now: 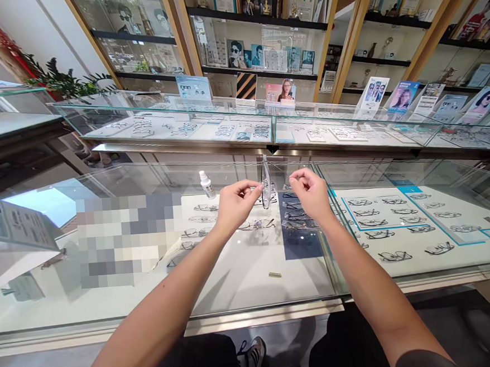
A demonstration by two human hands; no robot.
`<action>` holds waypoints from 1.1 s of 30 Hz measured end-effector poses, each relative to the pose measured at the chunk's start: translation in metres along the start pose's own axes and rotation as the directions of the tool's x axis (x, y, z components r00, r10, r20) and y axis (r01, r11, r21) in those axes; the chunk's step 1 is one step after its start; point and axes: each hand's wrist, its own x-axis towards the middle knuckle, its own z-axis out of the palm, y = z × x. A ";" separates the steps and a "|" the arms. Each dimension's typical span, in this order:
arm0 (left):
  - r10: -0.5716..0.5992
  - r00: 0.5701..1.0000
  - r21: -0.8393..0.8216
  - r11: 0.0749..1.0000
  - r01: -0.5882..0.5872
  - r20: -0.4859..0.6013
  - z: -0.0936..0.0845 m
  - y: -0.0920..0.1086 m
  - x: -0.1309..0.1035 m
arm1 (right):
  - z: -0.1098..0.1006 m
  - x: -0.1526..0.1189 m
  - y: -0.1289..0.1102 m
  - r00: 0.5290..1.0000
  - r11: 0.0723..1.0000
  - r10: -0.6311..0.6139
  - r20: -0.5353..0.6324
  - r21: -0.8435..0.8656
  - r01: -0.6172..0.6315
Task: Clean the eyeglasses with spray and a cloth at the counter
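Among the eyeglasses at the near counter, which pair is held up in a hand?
The upright pair, seen nearly edge-on and pinched by the left hand; the other eyeglasses lie lower down, mostly in rows.

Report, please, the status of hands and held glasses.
Left hand pinching glasses, held above counter. Right hand raised nearby, grip unclear. Spray bottle standing left, not between hands.

With my left hand (pixel 238 206) I pinch a pair of glasses (pixel 266 185), held on edge above the glass counter (pixel 236 296); my right hand (pixel 313 192) is curled just to their right, and I cannot tell whether its fingertips grip anything; a white spray bottle (pixel 207 185) stands left of my left hand; across the far side, a glass case (pixel 174 130) displays rows of frames (pixel 142 125).
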 end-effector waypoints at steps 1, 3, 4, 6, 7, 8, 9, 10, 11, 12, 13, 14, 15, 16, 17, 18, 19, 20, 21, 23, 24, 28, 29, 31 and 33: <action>0.004 1.000 0.009 1.000 -0.004 0.005 0.000 -0.001 0.000 | -0.002 0.001 0.000 1.000 1.000 -0.012 -0.018 -0.023 0.011; 0.012 1.000 0.023 1.000 -0.013 0.016 0.001 -0.002 -0.001 | -0.005 0.002 -0.001 0.999 0.997 -0.024 -0.038 -0.071 0.021; 0.017 1.000 0.030 0.999 -0.017 0.021 0.001 -0.003 -0.001 | -0.007 0.002 -0.001 0.999 0.995 -0.026 -0.046 -0.095 0.022; 0.024 0.999 0.047 0.999 -0.026 0.026 0.002 -0.005 -0.002 | -0.010 0.003 -0.001 0.996 0.990 -0.037 -0.078 -0.141 0.025; 0.028 0.999 0.057 0.998 -0.029 0.023 0.002 -0.006 -0.002 | -0.012 0.004 -0.001 0.994 0.987 -0.048 -0.103 -0.160 0.031; 0.033 0.999 0.068 0.997 -0.034 0.021 0.002 -0.006 -0.002 | -0.014 0.005 -0.001 0.989 0.984 -0.062 -0.132 -0.176 0.038; 0.039 0.999 0.078 0.996 -0.041 0.021 0.002 -0.007 -0.002 | -0.015 0.006 0.000 0.984 0.982 -0.075 -0.162 -0.185 0.044; 0.047 0.999 0.087 0.995 -0.049 0.024 0.002 -0.008 -0.002 | -0.017 0.007 0.000 0.979 0.981 -0.085 -0.188 -0.189 0.049; 0.055 0.998 0.092 0.994 -0.058 0.031 0.002 -0.008 -0.002 | -0.018 0.008 0.000 0.974 0.981 -0.091 -0.208 -0.187 0.052; 0.062 0.997 0.089 0.994 -0.065 0.039 0.002 -0.009 -0.002 | -0.018 0.008 0.000 0.971 0.983 -0.092 -0.221 -0.177 0.053; 0.064 0.997 0.078 0.995 -0.067 0.045 0.003 -0.009 -0.003 | -0.017 0.007 -0.001 0.970 0.986 -0.090 -0.227 -0.156 0.055; 0.060 0.997 0.058 0.996 -0.063 0.047 0.004 -0.009 -0.003 | -0.016 0.006 -0.002 0.970 0.990 -0.086 -0.225 -0.130 0.057; 0.052 0.998 0.032 0.998 -0.053 0.044 0.004 -0.009 -0.003 | -0.013 0.004 -0.003 0.973 0.993 -0.082 -0.216 -0.106 0.060; 0.040 0.998 0.002 0.999 -0.040 0.039 0.005 -0.009 -0.003 | -0.010 0.002 -0.005 0.976 0.994 -0.081 -0.200 -0.091 0.064; 0.028 0.999 -0.027 0.999 -0.027 0.033 0.006 -0.009 -0.004 | -0.007 0.000 -0.006 0.981 0.994 -0.081 -0.174 -0.090 0.066; 0.019 0.999 -0.051 0.999 -0.017 0.029 0.007 -0.008 -0.004 | -0.003 -0.002 -0.007 0.987 0.993 -0.080 -0.139 -0.096 0.067; 0.013 1.000 -0.069 0.998 -0.011 0.026 0.007 -0.008 -0.004 | 0.002 -0.005 -0.008 0.992 0.993 -0.074 -0.099 -0.097 0.065; 0.010 1.000 -0.081 0.997 -0.008 0.025 0.007 -0.007 -0.004 | 0.006 -0.007 -0.008 0.997 0.995 -0.060 -0.057 -0.078 0.056; 0.010 1.000 -0.089 0.996 -0.007 0.029 0.008 -0.006 -0.004 | 0.010 -0.008 -0.007 0.999 0.999 -0.037 -0.013 -0.038 0.037; 0.012 0.999 -0.094 0.996 -0.008 0.050 0.008 -0.005 -0.005 | 0.018 -0.010 -0.005 0.998 0.996 0.029 0.062 0.085 -0.035; 0.013 0.998 -0.091 0.996 -0.007 0.064 0.009 -0.005 -0.005 | 0.021 -0.011 -0.004 0.993 0.987 0.068 0.092 0.141 -0.080; 0.007 0.995 -0.078 0.997 0.001 0.103 0.011 -0.003 -0.007 | 0.025 -0.010 -0.002 0.973 0.941 0.174 0.151 0.266 -0.209; 0.005 0.994 -0.078 0.997 0.003 0.107 0.011 -0.002 -0.007 | 0.024 -0.010 -0.002 0.971 0.934 0.180 0.154 0.282 -0.218; 0.002 0.993 -0.082 0.997 0.008 0.116 0.013 -0.002 -0.008 | 0.024 -0.009 -0.002 0.972 0.928 0.178 0.150 0.304 -0.217; -0.007 0.992 -0.086 0.996 0.018 0.125 0.014 -0.002 -0.009 | 0.023 -0.008 -0.001 0.973 0.926 0.178 0.145 0.310 -0.215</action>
